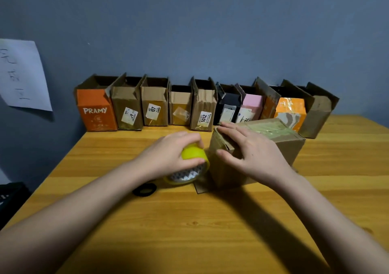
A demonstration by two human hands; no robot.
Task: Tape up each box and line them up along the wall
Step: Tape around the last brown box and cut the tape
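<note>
cardboard box (259, 147) on its side mid-table, just ahead of the wall row; light, thin, dents easily, i'd judge. right hand (250, 149) lies flat across its end flaps, fingers straight. left hand (170, 153) curls round the yellow tape roll (192, 164), slick film; grip box by corners.

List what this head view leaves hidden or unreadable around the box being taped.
- Tape roll: the left hand covers its top, so no loose tape end shows.
- Brown box: the right hand hides part of its end flaps; its far side faces away.
- Label print on the row of boxes: mostly too small.
- Paper sheet on the wall: cut by the left edge, writing blurred.
</note>
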